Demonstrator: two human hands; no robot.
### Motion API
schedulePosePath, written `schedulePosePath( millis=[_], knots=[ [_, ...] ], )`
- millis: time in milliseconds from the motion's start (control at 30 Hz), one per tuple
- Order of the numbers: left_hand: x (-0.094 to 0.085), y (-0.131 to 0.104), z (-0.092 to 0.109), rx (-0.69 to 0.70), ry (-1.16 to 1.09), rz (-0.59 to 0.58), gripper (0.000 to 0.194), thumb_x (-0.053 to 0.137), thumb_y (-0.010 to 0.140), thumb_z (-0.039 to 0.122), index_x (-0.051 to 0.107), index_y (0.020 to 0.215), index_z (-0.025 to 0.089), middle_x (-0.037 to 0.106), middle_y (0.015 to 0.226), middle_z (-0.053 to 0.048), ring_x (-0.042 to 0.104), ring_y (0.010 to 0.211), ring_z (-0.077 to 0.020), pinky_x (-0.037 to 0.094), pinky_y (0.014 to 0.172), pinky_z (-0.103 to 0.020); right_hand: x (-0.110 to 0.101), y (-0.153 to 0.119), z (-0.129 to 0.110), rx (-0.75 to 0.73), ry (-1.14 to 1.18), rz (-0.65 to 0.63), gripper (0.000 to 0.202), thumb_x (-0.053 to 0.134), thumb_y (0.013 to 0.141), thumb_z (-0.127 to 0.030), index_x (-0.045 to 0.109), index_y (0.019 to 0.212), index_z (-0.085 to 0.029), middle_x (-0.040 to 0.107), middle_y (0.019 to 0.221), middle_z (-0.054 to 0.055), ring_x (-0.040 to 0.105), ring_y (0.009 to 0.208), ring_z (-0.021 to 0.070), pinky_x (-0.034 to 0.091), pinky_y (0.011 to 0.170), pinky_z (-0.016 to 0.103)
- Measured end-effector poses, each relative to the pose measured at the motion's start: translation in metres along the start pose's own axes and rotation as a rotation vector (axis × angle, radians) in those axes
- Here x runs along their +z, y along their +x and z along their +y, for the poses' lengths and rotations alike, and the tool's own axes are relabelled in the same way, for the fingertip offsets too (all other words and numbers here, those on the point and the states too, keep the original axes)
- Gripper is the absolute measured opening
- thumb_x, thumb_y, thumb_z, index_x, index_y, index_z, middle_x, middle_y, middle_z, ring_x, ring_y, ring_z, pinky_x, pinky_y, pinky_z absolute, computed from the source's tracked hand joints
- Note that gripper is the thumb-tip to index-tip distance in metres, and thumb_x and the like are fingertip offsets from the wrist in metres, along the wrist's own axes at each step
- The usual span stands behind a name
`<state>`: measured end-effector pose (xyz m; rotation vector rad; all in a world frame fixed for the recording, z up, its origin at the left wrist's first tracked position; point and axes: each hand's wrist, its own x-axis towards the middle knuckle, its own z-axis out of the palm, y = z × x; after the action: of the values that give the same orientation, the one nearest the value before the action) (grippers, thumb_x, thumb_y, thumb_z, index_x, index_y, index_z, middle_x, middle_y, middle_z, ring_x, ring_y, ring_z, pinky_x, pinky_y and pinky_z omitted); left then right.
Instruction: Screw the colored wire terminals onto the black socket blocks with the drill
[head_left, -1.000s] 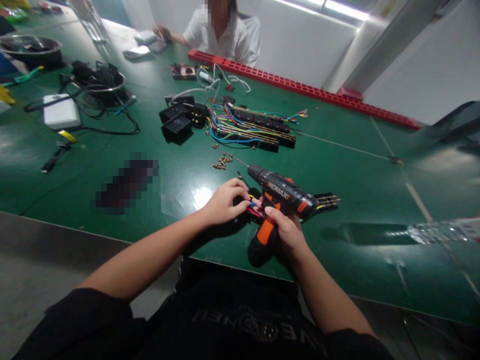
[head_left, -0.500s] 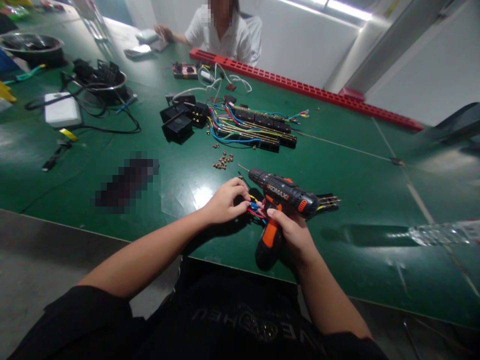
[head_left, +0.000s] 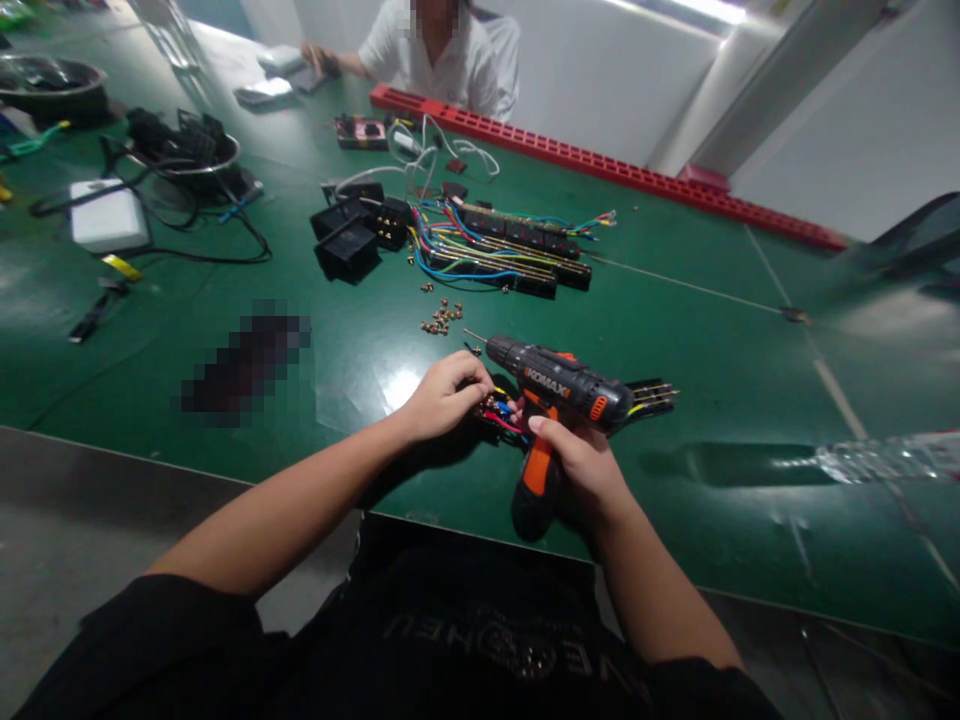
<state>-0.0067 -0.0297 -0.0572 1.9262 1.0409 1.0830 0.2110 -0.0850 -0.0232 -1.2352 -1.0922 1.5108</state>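
Observation:
My right hand (head_left: 581,460) is wrapped around the handle of a black and orange cordless drill (head_left: 559,385), whose bit points to the left. Beneath the drill lies a long black strip with brass bars (head_left: 652,397), partly hidden by the tool and hand. Red, blue and yellow wires (head_left: 510,418) show at its left end. At that end my left hand (head_left: 450,395) is closed in a pinch; what its fingertips hold is hidden. Small brass screws (head_left: 442,318) lie loose just beyond my left hand.
Black boxes (head_left: 349,240) and several wired strips (head_left: 510,250) lie farther back. A metal bowl (head_left: 187,160) of black parts, a white adapter (head_left: 109,215) and a pixelated dark object (head_left: 244,365) are left. A clear bottle (head_left: 885,462) lies right. A person (head_left: 442,55) sits beyond the red rail (head_left: 600,160).
My left hand has shifted from the blue wire to the strip's left end, its fingers bending down more. The drill stays in my right hand. The view has moved slightly.

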Motion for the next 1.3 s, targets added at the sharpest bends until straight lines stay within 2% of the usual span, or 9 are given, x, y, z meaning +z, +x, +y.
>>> schedulePosePath(
  millis=[200,467,633,900,1100,1300],
  knots=[
    [0.0003,0.0001,-0.0032,-0.036,0.000,0.023,0.009,0.063,0.083,0.025,0.069,0.086,0.018,0.070,0.088,-0.003,0.065,0.084,-0.0174,0.051,0.082,-0.033,0.0003,-0.0023,-0.0024,-0.002,-0.036,0.003,0.038,0.082,0.077,-0.042,0.076,0.109,-0.023,0.075,0.113,0.005,0.068,0.110,0.0254,0.050,0.112,0.044],
    [-0.0014,0.0003,-0.0030,-0.031,-0.003,0.000,0.010,0.066,0.083,0.027,0.068,0.085,0.018,0.070,0.089,-0.003,0.066,0.086,-0.0177,0.053,0.086,-0.034,0.0003,-0.0007,-0.0029,-0.025,-0.101,-0.032,0.031,0.080,0.079,-0.042,0.075,0.103,-0.023,0.074,0.115,0.005,0.066,0.112,0.0256,0.049,0.113,0.044],
    [-0.0026,-0.0004,-0.0031,-0.044,-0.004,-0.007,0.012,0.068,0.079,0.025,0.068,0.088,0.018,0.070,0.090,-0.002,0.065,0.085,-0.0174,0.054,0.085,-0.033,-0.0004,-0.0011,-0.0025,-0.050,-0.122,-0.050,0.032,0.077,0.082,-0.041,0.075,0.109,-0.023,0.073,0.114,0.005,0.065,0.111,0.0257,0.049,0.112,0.045],
    [-0.0043,-0.0004,-0.0003,-0.068,-0.064,-0.038,0.014,0.069,0.080,0.027,0.067,0.090,0.017,0.070,0.094,-0.003,0.064,0.087,-0.0173,0.052,0.087,-0.033,-0.0051,0.0012,0.0021,-0.013,-0.149,-0.070,0.049,0.079,0.080,-0.043,0.072,0.125,-0.025,0.074,0.118,0.005,0.066,0.114,0.0269,0.048,0.115,0.048],
    [-0.0048,0.0001,0.0034,-0.120,-0.115,-0.036,0.015,0.069,0.076,0.027,0.062,0.085,0.017,0.064,0.085,0.000,0.058,0.082,-0.0153,0.047,0.081,-0.030,-0.0054,0.0051,0.0047,0.000,-0.045,-0.076,0.049,0.079,0.080,-0.043,0.072,0.126,-0.026,0.076,0.114,0.005,0.069,0.112,0.0273,0.050,0.114,0.048],
    [-0.0038,0.0036,0.0039,-0.214,-0.218,-0.074,0.024,0.072,0.070,0.028,0.054,0.084,0.019,0.058,0.082,0.003,0.052,0.077,-0.0137,0.042,0.073,-0.027,-0.0054,0.0048,0.0022,0.008,-0.067,-0.074,0.051,0.081,0.079,-0.044,0.072,0.126,-0.026,0.076,0.112,0.005,0.070,0.110,0.0267,0.052,0.110,0.046]
  ],
)
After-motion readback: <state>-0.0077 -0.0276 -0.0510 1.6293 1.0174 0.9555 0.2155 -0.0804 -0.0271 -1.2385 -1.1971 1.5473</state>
